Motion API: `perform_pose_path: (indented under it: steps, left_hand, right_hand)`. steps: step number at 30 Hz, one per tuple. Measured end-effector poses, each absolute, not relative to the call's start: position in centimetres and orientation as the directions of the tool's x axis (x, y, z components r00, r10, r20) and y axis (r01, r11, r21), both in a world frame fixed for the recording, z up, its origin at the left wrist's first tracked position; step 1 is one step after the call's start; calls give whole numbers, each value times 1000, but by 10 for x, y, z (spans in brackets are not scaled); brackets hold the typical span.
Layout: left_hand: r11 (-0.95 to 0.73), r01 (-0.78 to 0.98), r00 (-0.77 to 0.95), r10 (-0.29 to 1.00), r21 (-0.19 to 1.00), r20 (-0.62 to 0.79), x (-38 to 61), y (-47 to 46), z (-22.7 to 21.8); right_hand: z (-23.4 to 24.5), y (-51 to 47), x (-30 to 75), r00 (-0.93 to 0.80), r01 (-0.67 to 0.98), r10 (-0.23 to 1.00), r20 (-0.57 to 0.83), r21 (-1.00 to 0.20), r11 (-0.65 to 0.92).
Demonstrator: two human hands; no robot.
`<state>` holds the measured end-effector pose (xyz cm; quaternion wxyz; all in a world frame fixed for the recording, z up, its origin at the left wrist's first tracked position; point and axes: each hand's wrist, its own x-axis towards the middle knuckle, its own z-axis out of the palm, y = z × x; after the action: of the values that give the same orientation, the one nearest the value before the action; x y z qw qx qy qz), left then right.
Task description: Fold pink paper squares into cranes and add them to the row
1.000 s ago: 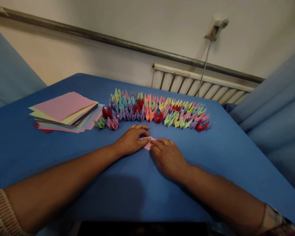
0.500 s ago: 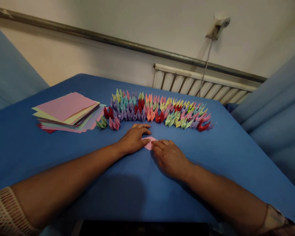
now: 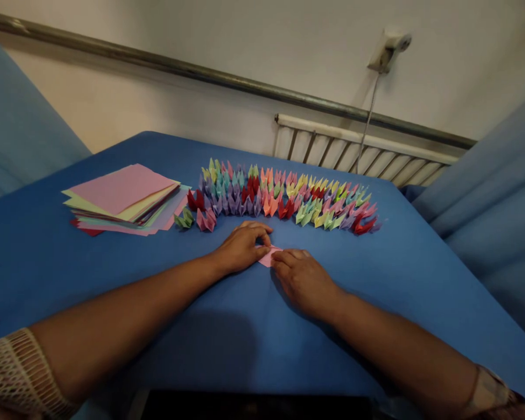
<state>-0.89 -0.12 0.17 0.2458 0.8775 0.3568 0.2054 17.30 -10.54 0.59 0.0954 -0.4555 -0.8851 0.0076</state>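
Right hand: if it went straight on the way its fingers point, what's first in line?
The pink paper, which the right hand touches; just beyond it, probably the left hand, thumb side, though depth is hard to judge in this single view.

Hands (image 3: 242,248) (image 3: 305,281) on pink paper (image 3: 266,261), folded paper figures (image 3: 270,205), paper stack (image 3: 125,188)

At twelve o'clock a metal pipe (image 3: 245,84) is crossing the wall (image 3: 254,35); a radiator (image 3: 350,135) is sitting at two, blue curtains (image 3: 485,192) hanging at ten and three.
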Motion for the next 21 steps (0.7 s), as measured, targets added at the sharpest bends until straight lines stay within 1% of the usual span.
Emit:
perform_pose_path:
  steps: [3, 6, 8, 12, 15, 18, 21]
  left_hand:
    - [-664, 498, 677, 700, 558, 229, -9, -4, 3]
    - [-702, 489, 714, 663, 517, 224, -11, -7, 6]
    - [-711, 493, 733, 650, 502, 200, -13, -7, 8]
    - [-694, 496, 746, 648, 522, 154, -18, -5, 12]
    - [-699, 499, 740, 651, 512, 167, -22, -4, 15]
    - [-767, 453, 784, 585, 454, 207, -25, -6, 20]
    - [-826, 406, 852, 497, 390, 165, -29, -8, 25]
  right_hand:
    - [4, -106, 172, -545, 816, 821, 170, -120, 566]
    - [3, -108, 172, -492, 844, 849, 193, -133, 519]
    - [3, -109, 173, -484, 852, 855, 189, -120, 509]
    - [6, -110, 174, -507, 847, 846, 165, -87, 524]
    - [6, -110, 175, -516, 845, 841, 166, -66, 531]
    - [6, -110, 174, -523, 840, 834, 173, -59, 539]
    - [5, -110, 174, -517, 843, 837, 179, -63, 534]
